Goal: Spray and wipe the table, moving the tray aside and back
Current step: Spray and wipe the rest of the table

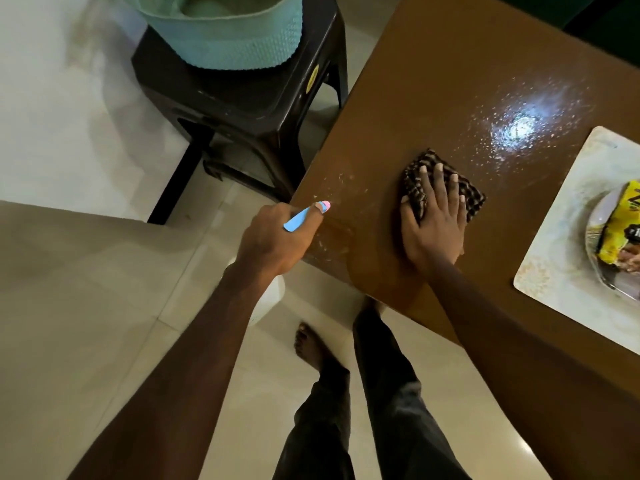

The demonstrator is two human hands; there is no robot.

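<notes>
Fingers of left hand (277, 239) grip half-hidden spray bottle (298, 219); right hand (437, 225) presses cloth (412, 184), fingers straight.

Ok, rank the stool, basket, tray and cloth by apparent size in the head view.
1. stool
2. tray
3. basket
4. cloth
Tray and basket are both cut off by the frame, so their order is unsure.

Brown table (433, 81) with spray droplets (519, 129), a checked cloth (433, 159) and a pale tray (561, 237) at right
</notes>
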